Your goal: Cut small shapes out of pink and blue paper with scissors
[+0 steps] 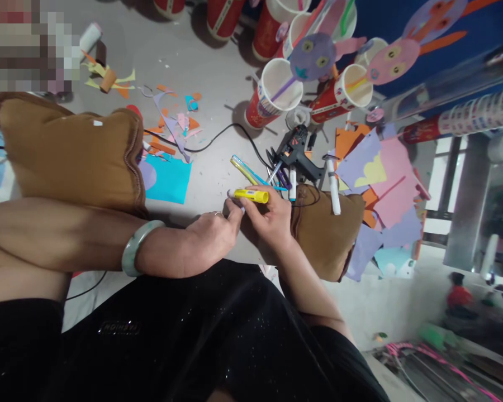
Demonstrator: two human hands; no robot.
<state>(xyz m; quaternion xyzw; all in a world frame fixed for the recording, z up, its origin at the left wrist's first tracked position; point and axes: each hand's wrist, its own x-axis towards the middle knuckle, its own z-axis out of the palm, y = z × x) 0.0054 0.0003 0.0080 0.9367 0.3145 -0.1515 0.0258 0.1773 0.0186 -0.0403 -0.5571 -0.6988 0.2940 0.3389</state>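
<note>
A yellow marker (254, 195) lies across the fingers of my right hand (274, 218), which is closed around it with the narrow end to the left. Close beside that end, my left hand (213, 237) has its fingertips pinched together. A pale sliver shows at these fingertips, too small to name. Just beyond my hands, blue and yellow pens (245, 170) lie on the grey table (212, 167). A black glue gun (299, 156) rests behind them, next to a white marker (292, 184).
Brown cushions (73, 156) (329, 231) flank my hands; another white marker (333, 187) lies on the right one. Blue paper (167, 178) and scraps (180, 120) are left, coloured sheets (394, 178) right. Red paper cups (266, 100) with paper animal faces (313, 57) stand behind. A black cord (218, 134) crosses the table.
</note>
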